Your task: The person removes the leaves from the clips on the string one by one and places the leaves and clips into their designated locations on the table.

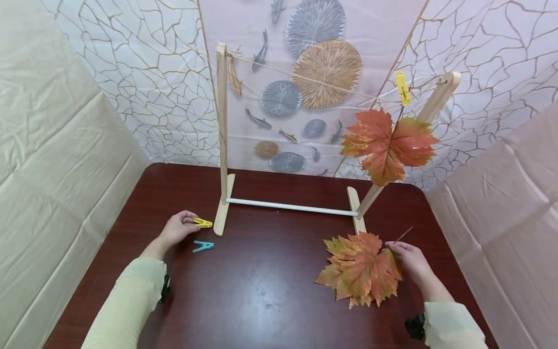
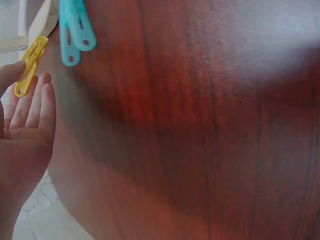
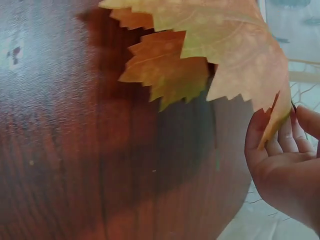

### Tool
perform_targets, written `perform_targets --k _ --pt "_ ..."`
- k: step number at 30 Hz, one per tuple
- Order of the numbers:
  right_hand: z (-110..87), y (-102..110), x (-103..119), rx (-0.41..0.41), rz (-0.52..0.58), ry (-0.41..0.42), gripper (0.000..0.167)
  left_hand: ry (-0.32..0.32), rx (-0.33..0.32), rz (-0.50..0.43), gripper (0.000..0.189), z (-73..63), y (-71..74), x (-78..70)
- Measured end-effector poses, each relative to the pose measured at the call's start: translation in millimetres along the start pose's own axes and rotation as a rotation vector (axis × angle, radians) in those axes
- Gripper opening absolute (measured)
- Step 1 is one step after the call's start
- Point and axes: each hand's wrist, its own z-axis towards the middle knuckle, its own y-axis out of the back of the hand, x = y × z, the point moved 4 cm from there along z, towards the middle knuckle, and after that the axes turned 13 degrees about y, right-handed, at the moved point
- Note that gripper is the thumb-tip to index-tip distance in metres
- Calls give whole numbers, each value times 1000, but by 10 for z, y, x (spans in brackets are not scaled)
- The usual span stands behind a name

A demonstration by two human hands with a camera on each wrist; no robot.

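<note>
Between thumb and fingers, my left hand (image 1: 176, 230) pinches a yellow clothespin (image 1: 203, 222), also seen in the left wrist view as a slim clothespin (image 2: 32, 65) with slotted handles. A teal clothespin (image 1: 203, 246) lies on the table just nearer than that hand. At the right, my right hand (image 1: 411, 264) pinches the thin stem (image 1: 403, 234) of an orange-green artificial maple leaf (image 1: 383, 274). The right wrist view shows this leaf (image 3: 240, 60) overlapping another maple leaf (image 3: 170, 67) beneath it, which is partly hidden.
A wooden stand with a left post (image 1: 223, 126), right post (image 1: 431, 104) and white crossbar (image 1: 292, 207) stands toward the back of the dark table (image 1: 244, 291). On its string, a yellow clothespin (image 1: 403, 88) holds a hanging maple leaf (image 1: 388, 145). Patterned cloth (image 1: 174, 87) hangs behind.
</note>
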Motion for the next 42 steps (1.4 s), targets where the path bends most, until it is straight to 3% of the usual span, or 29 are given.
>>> perform_targets --k 8,12,15,18,22,28,37,42 --pt "12 33 -186 -40 -66 -52 57 18 -31 36 39 -16 6 94" --pt "56 117 -393 -84 -21 -74 53 28 -39 48 40 -28 21 132" --pt "66 181 -479 -104 21 -45 49 27 -41 53 41 -52 37 138" --pt "46 226 -428 -117 34 -5 48 29 -48 66 42 -71 64 121" --pt "-20 265 -180 -94 3 34 41 33 -46 76 44 -85 128 39" --pt "-67 363 244 -85 16 135 10 -22 -31 11 51 -133 257 -246" --pt "-32 541 779 -117 127 289 23 -143 23 -64 55 -269 432 -841" --pt "-65 593 1102 -151 154 375 23 -203 54 -81 51 -333 441 -1188"
